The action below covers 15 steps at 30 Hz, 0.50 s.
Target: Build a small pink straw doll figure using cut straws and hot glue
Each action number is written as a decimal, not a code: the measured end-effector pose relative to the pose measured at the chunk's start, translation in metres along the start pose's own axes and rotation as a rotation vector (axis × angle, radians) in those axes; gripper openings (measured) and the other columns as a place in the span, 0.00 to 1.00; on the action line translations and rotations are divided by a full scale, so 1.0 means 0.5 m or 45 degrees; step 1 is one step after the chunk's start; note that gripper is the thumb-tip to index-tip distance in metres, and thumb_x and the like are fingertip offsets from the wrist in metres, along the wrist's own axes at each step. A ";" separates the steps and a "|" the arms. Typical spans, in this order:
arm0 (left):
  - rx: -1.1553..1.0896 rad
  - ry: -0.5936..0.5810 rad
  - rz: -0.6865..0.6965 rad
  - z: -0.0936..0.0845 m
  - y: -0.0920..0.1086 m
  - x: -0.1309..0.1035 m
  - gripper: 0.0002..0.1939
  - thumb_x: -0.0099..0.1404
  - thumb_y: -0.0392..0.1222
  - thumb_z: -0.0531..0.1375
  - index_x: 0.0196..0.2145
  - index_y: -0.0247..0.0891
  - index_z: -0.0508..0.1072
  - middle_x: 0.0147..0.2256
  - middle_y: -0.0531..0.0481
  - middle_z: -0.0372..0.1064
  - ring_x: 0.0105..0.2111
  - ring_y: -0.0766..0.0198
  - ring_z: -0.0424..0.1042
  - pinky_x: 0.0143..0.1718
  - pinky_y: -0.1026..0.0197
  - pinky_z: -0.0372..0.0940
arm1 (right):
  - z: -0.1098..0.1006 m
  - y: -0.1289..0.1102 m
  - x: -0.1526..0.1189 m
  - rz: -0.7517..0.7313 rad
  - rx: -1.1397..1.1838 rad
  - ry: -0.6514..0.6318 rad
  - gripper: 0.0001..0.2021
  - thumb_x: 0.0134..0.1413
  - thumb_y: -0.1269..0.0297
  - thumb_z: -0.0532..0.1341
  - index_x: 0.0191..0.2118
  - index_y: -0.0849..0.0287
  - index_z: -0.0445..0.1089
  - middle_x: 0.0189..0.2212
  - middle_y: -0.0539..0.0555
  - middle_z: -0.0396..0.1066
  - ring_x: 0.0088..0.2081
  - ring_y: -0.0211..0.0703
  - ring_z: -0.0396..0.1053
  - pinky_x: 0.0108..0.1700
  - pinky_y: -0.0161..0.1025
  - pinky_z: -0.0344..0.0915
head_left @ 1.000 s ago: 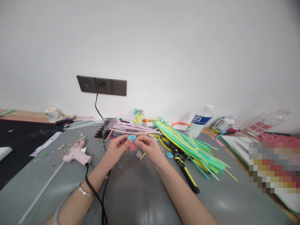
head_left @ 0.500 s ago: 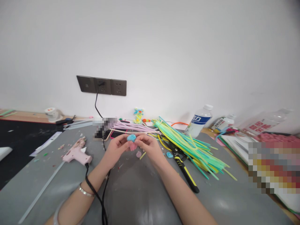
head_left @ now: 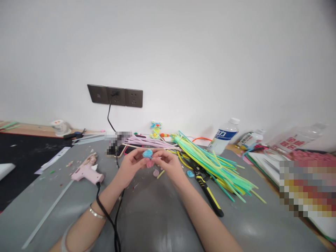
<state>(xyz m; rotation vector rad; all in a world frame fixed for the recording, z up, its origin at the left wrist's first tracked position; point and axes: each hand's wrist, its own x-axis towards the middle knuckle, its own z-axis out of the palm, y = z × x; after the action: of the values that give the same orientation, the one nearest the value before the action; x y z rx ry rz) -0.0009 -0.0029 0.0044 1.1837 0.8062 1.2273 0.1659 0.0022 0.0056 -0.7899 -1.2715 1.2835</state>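
Between both hands is a small blue coil (head_left: 147, 153), rolled like a rosette, with a pink piece (head_left: 149, 163) just under it. My left hand (head_left: 132, 164) grips it from the left with thumb and fingers closed. From the other side my right hand (head_left: 168, 163) pinches it, fingertips meeting close to the left ones. The fingers partly hide how blue and pink join. On the mat below lies a pinkish coil (head_left: 155, 173) beside a short yellow-green stem (head_left: 160, 174). Another blue coil (head_left: 190, 173) rests right of my right wrist.
A pink glue gun (head_left: 88, 173) with a long glue stick lies left, its black cord (head_left: 113, 224) passing over my left forearm. Green and yellow pipe cleaners (head_left: 210, 161) cover black-and-yellow pliers (head_left: 210, 196) at right. A bottle (head_left: 224, 136) stands behind; lilac pipe cleaners (head_left: 149, 141) lie ahead.
Both hands keep hold of the blue coil, which is turned very slightly, showing its spiral more. The whole view has shifted a little; nothing else has moved.
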 end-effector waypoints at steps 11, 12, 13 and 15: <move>-0.036 0.103 0.023 -0.004 -0.005 0.008 0.19 0.51 0.47 0.72 0.39 0.36 0.75 0.34 0.47 0.78 0.32 0.60 0.76 0.33 0.61 0.71 | 0.000 -0.056 -0.019 -0.661 -0.312 0.400 0.13 0.63 0.61 0.56 0.27 0.58 0.68 0.27 0.51 0.68 0.34 0.41 0.67 0.39 0.39 0.63; -0.036 0.095 0.027 -0.004 -0.005 0.008 0.19 0.51 0.46 0.72 0.38 0.36 0.75 0.32 0.48 0.78 0.31 0.60 0.76 0.33 0.61 0.71 | 0.017 -0.070 -0.031 -0.731 -0.358 0.362 0.13 0.64 0.63 0.55 0.28 0.58 0.68 0.26 0.50 0.67 0.33 0.41 0.67 0.38 0.38 0.63; -0.040 0.086 0.040 -0.004 -0.006 0.009 0.20 0.50 0.47 0.72 0.38 0.36 0.75 0.31 0.48 0.78 0.31 0.61 0.76 0.33 0.61 0.71 | 0.040 -0.084 -0.045 -0.753 -0.412 0.263 0.12 0.65 0.64 0.54 0.30 0.59 0.68 0.26 0.51 0.68 0.32 0.40 0.67 0.38 0.38 0.63; -0.061 0.073 0.093 -0.004 -0.010 0.010 0.21 0.49 0.47 0.72 0.38 0.36 0.75 0.32 0.47 0.78 0.31 0.60 0.76 0.32 0.61 0.71 | 0.107 -0.103 -0.069 -0.691 -0.586 -0.086 0.09 0.65 0.66 0.54 0.34 0.59 0.69 0.28 0.51 0.71 0.32 0.40 0.70 0.37 0.37 0.65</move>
<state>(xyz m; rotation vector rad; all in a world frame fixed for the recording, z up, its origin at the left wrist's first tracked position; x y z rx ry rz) -0.0006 0.0028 -0.0006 1.1519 0.7777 1.3385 0.1327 -0.0521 0.0571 -0.6499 -1.7211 0.5913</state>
